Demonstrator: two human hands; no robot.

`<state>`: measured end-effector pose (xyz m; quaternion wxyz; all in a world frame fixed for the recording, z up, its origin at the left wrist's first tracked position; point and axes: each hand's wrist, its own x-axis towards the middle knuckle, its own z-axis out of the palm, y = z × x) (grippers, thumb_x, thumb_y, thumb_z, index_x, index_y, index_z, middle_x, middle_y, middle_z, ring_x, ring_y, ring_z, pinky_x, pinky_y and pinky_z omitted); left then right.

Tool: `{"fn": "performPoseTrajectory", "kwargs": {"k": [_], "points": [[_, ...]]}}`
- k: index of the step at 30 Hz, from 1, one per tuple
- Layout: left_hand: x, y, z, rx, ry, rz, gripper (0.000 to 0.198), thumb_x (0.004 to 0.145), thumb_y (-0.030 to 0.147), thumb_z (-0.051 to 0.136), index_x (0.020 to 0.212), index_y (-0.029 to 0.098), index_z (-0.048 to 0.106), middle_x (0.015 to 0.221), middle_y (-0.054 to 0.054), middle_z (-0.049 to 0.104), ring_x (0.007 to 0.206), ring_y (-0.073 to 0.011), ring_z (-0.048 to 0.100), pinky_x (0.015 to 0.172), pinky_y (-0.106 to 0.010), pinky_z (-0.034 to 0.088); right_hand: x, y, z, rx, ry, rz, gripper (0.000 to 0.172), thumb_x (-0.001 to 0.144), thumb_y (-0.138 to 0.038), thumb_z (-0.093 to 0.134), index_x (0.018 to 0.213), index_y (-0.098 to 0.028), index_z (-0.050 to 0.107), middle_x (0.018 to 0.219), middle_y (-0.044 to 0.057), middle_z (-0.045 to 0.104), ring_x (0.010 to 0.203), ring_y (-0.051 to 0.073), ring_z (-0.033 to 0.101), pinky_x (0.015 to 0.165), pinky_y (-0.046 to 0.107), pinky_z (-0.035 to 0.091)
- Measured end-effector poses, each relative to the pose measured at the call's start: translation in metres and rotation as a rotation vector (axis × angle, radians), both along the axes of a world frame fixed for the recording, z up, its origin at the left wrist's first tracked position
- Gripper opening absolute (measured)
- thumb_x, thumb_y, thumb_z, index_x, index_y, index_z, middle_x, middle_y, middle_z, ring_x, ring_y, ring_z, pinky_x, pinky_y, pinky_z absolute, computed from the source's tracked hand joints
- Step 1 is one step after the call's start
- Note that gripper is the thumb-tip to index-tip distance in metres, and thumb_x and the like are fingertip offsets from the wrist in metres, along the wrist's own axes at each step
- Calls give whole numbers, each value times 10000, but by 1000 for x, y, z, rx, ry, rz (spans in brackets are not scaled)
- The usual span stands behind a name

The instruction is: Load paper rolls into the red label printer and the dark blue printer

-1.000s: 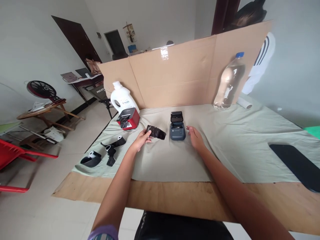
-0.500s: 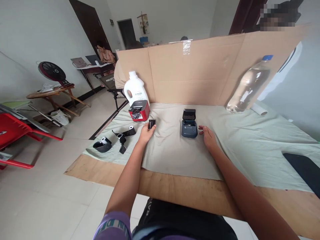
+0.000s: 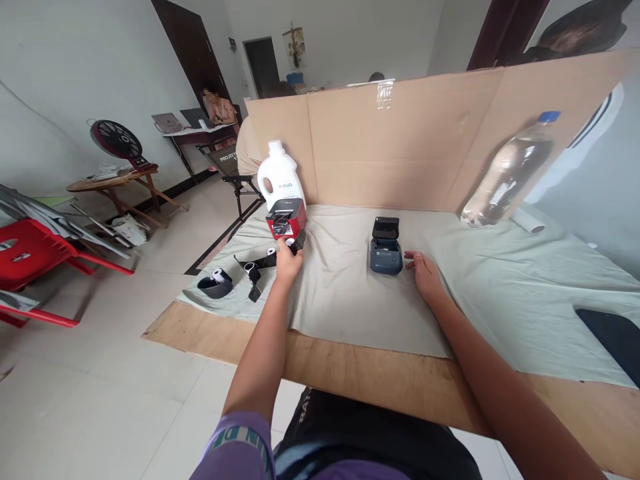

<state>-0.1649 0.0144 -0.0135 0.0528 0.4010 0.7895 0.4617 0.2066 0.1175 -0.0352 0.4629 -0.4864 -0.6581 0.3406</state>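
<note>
Head view: left hand (image 3: 289,261) closed around a small black piece (image 3: 299,241) just in front of the red printer (image 3: 286,218), right hand (image 3: 425,273) lying flat and holding nothing beside the blue printer (image 3: 385,248), on pale green cloth (image 3: 350,300) over plywood; chair back (image 3: 227,159) lettered "PROJE…".

This is a plain room of a home or small office, rigged as a makeshift bench. A plywood tabletop (image 3: 350,373) lies under a pale cloth (image 3: 350,300), and a taped cardboard screen (image 3: 400,147) stands beyond my left hand (image 3: 289,261). Left of that hand are a tiled floor (image 3: 100,387), a red chair (image 3: 30,250) and a fan (image 3: 116,139). Farther back a person (image 3: 220,110) sits at a desk (image 3: 195,135) with laptops (dark doors (image 3: 190,47) behind).
</note>
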Motion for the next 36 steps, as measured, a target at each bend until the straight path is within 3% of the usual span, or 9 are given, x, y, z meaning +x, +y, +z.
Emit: {"fn": "performPoseTrajectory", "kwargs": {"k": [5, 9, 12, 19, 27, 31, 36], "points": [[-5, 5, -11, 56, -32, -51, 570, 776, 193, 666, 1299, 201, 440, 998, -69, 677, 907, -240, 664, 868, -363, 511, 0, 0, 0, 7, -15, -3, 552, 953, -612, 316, 1085, -209, 668, 1096, 105, 705, 825, 219, 621, 860, 395, 494], [-11, 10, -20, 144, -72, -34, 304, 796, 323, 679, 1052, 220, 551, 908, -31, 666, 853, -213, 642, 845, -340, 503, -1, -1, 2, 13, -26, -4, 548, 952, -599, 315, 1078, -200, 669, 1088, 110, 707, 815, 218, 622, 858, 397, 500], [-14, 15, -24, 204, -132, -51, 214, 753, 279, 670, 925, 218, 559, 828, 1, 629, 788, -182, 605, 806, -305, 489, -1, -2, 3, 13, -38, -5, 542, 955, -587, 313, 1080, -199, 671, 1097, 114, 710, 818, 221, 627, 869, 405, 504], [-12, 20, -28, 232, -193, -124, 213, 762, 199, 576, 966, 226, 519, 790, 36, 564, 676, -133, 545, 700, -251, 477, -1, -3, 4, 11, -49, -1, 537, 959, -575, 315, 1081, -201, 681, 1092, 112, 715, 862, 233, 638, 898, 410, 499], [-14, 12, -23, 200, -37, -110, 211, 774, 267, 688, 944, 218, 572, 905, -12, 666, 844, -191, 629, 859, -318, 496, -1, -5, 7, 3, -80, -6, 532, 958, -557, 319, 1077, -189, 684, 1018, 113, 718, 891, 246, 634, 911, 415, 491], [-8, 4, -14, 133, 126, -106, 365, 784, 289, 721, 1130, 212, 631, 1122, -75, 707, 1045, -246, 662, 979, -360, 492, -2, -6, 9, 9, -94, -9, 539, 952, -561, 316, 1073, -186, 683, 989, 112, 715, 897, 249, 630, 898, 409, 494], [5, 0, -4, -10, 345, -100, 469, 867, 309, 652, 1323, 215, 596, 1418, -134, 576, 1318, -313, 531, 1072, -426, 464, -3, -7, 9, 18, -94, -13, 543, 939, -570, 315, 1051, -187, 684, 960, 112, 714, 888, 255, 629, 897, 410, 491]]}}
